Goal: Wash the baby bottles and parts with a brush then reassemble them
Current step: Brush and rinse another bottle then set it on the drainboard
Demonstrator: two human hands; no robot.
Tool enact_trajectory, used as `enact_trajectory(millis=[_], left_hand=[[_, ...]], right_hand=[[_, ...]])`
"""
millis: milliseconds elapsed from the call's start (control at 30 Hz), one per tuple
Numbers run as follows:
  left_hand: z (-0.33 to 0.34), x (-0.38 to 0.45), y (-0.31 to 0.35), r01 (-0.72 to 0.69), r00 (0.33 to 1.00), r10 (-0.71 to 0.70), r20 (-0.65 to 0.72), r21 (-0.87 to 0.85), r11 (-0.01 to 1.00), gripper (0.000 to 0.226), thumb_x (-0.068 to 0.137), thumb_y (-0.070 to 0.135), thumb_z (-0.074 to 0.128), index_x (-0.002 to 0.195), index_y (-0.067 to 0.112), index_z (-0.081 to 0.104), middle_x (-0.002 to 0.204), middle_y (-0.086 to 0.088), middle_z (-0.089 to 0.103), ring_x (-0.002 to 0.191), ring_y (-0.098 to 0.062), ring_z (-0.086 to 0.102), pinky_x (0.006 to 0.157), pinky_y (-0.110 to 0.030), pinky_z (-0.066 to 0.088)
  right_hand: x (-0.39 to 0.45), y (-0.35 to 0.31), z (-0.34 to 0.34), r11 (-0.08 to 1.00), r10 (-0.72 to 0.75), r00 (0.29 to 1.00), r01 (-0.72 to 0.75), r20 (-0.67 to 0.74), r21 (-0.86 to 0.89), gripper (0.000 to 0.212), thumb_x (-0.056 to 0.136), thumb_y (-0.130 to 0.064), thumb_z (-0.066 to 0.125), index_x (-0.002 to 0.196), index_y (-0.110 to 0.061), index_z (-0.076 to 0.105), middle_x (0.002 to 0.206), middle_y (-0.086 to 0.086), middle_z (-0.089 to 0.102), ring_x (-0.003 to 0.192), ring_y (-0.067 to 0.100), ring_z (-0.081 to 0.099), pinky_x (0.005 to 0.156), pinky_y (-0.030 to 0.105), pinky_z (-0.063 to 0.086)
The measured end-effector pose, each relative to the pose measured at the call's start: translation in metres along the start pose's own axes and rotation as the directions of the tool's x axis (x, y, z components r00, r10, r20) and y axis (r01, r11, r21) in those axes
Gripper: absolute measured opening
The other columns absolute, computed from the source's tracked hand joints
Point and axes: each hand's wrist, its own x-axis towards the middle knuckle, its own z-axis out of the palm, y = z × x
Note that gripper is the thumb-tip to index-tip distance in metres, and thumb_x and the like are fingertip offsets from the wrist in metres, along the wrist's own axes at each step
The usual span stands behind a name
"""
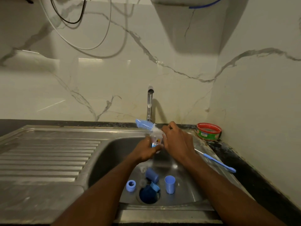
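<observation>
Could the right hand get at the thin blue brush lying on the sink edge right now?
Probably not at once: the right hand is busy working the blue bottle brush in the clear baby bottle. The thin blue brush lies uncovered just beside that forearm.

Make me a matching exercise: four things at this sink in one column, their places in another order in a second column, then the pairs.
Things:
1. bottle brush
2. thin blue brush
3. red-rimmed tub
4. blue cap

Places:
A. standing upright on the sink floor, right of the drain
B. on the counter in the corner by the wall
C. lying on the sink's right rim
D. held at the bottle above the basin

Pairs: 1-D, 2-C, 3-B, 4-A
</observation>
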Motion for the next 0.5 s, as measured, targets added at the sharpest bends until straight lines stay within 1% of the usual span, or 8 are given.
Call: enact_trajectory(millis=[67,100,200,233,300,333,400,500], left_hand=[[-0.006,0.004,-0.008,0.069,0.990,-0.062,-0.130,0.046,0.997,0.017,0.096,0.029,0.068,0.101,0.028,0.051,0.110,-0.006,0.064,0.095,-0.016,0.065,0.087,-0.039,0.058],[-0.008,0.006,-0.014,0.106,0.981,-0.093,-0.169,0.074,0.992,0.023,0.095,0.028,0.070,0.107,0.022,0.052,0.113,-0.006,0.063,0.093,-0.011,0.062,0.086,-0.035,0.058],[-0.011,0.007,-0.019,0.100,0.983,-0.067,-0.171,0.193,0.976,0.047,0.088,0.037,0.077,0.121,0.017,0.051,0.113,0.002,0.060,0.088,-0.002,0.056,0.074,-0.011,0.048],[-0.009,0.007,-0.018,0.062,0.990,-0.036,-0.140,0.189,0.980,0.057,0.084,0.045,0.079,0.125,0.015,0.052,0.116,0.002,0.061,0.092,-0.003,0.058,0.077,-0.011,0.047],[-0.003,0.008,-0.016,-0.025,0.998,0.032,-0.054,0.133,0.991,0.083,0.073,0.066,0.074,0.136,0.015,0.053,0.131,-0.002,0.061,0.112,-0.012,0.060,0.097,-0.026,0.050],[0.001,0.008,-0.013,-0.040,0.999,0.042,-0.017,0.123,0.992,0.089,0.070,0.069,0.072,0.140,0.016,0.052,0.136,-0.002,0.060,0.120,-0.015,0.059,0.104,-0.033,0.048],[0.006,0.011,-0.013,-0.018,1.000,0.018,0.000,0.143,0.990,0.086,0.076,0.058,0.079,0.143,0.015,0.048,0.138,-0.002,0.058,0.125,-0.018,0.057,0.107,-0.038,0.047],[0.007,0.015,-0.022,0.042,0.996,-0.030,-0.084,0.147,0.988,0.070,0.082,0.044,0.081,0.137,0.014,0.052,0.134,-0.005,0.060,0.123,-0.021,0.058,0.104,-0.036,0.047]], right_hand=[[-0.005,0.013,-0.003,1.000,0.026,1.000,-0.026,0.004,-0.010,0.031,0.097,-0.035,0.053,0.127,-0.027,0.057,0.120,-0.001,0.053,0.095,0.023,0.063,0.074,0.037,0.052],[-0.009,0.021,-0.003,0.999,0.039,0.999,-0.039,0.011,-0.013,0.031,0.097,-0.036,0.053,0.127,-0.028,0.058,0.118,-0.002,0.055,0.096,0.022,0.063,0.076,0.038,0.053],[-0.015,0.029,-0.002,1.000,0.020,1.000,-0.019,0.015,-0.018,0.031,0.097,-0.037,0.053,0.125,-0.027,0.059,0.116,-0.002,0.055,0.096,0.021,0.062,0.074,0.037,0.053],[-0.014,0.024,0.000,1.000,0.005,1.000,-0.005,0.011,-0.009,0.030,0.097,-0.037,0.052,0.125,-0.026,0.059,0.117,-0.002,0.054,0.095,0.021,0.062,0.073,0.036,0.052],[-0.007,0.010,0.004,1.000,-0.015,1.000,0.015,0.001,0.016,0.028,0.098,-0.035,0.051,0.123,-0.025,0.058,0.117,-0.002,0.052,0.092,0.021,0.062,0.071,0.036,0.051],[-0.002,0.003,0.005,1.000,-0.018,1.000,0.018,-0.005,0.017,0.027,0.097,-0.035,0.053,0.122,-0.025,0.059,0.116,-0.002,0.052,0.090,0.021,0.062,0.070,0.035,0.050],[0.005,-0.006,0.006,1.000,-0.021,1.000,0.021,-0.005,0.001,0.026,0.095,-0.033,0.058,0.120,-0.027,0.061,0.114,-0.003,0.054,0.091,0.021,0.063,0.070,0.036,0.052],[0.002,-0.001,0.001,1.000,0.004,0.999,-0.003,0.044,-0.011,0.024,0.093,-0.033,0.060,0.116,-0.028,0.063,0.112,-0.002,0.054,0.095,0.022,0.062,0.073,0.036,0.050]])
